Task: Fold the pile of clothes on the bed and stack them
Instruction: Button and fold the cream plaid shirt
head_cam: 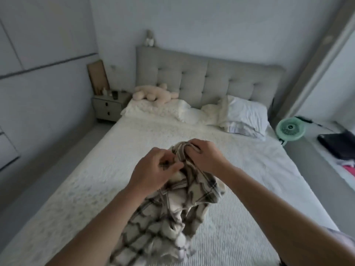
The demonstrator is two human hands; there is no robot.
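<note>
A cream checked garment (pixel 172 214) with dark plaid lines hangs bunched in front of me above the white bed (pixel 99 169). My left hand (pixel 153 169) pinches a fold of the cloth near its top. My right hand (pixel 205 156) grips the top edge just to the right, fingers curled over the fabric. The two hands sit close together, almost touching. The lower part of the garment trails down toward the near edge of the bed.
White pillows (pixel 244 116) and a beige plush toy (pixel 153 94) lie by the grey tufted headboard (pixel 201 77). A grey nightstand (pixel 107 108) stands at the left. A green fan (pixel 290 129) and dark items sit on the ledge at the right.
</note>
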